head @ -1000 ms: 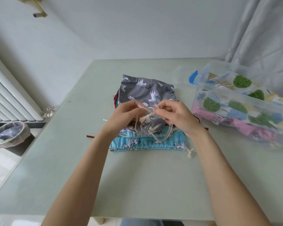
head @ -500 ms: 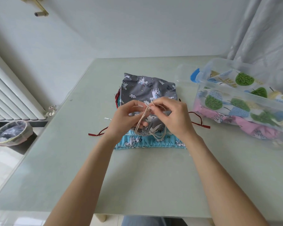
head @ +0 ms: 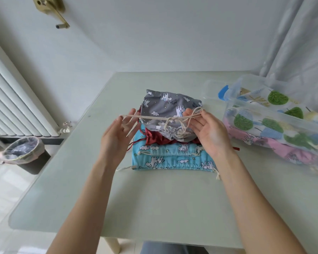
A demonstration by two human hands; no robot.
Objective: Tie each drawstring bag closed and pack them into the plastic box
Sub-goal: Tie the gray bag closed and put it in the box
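Note:
A grey unicorn-print drawstring bag (head: 169, 107) lies on top of a pile in the middle of the table, its mouth gathered toward me. Its cream cord (head: 154, 117) is stretched taut sideways, with a knot above the gathered mouth. My left hand (head: 116, 132) pinches the cord's left ends, and my right hand (head: 207, 129) pinches its looped right part. Under the grey bag lie a dark red bag (head: 154, 139) and two blue unicorn bags (head: 173, 158). The clear plastic box (head: 246, 109) at the right holds several leaf-print and pink bags.
The box's clear lid with a blue clip (head: 212, 88) lies behind the pile. The pale green table (head: 154, 198) reaches to my body. A radiator (head: 11, 107) and a lined waste bin (head: 24, 151) stand on the left, a curtain (head: 301, 43) on the right.
My hands were close together over the bag's mouth working the cord. They have drawn apart sideways, pulling the cord taut. The grey bag's mouth is now cinched.

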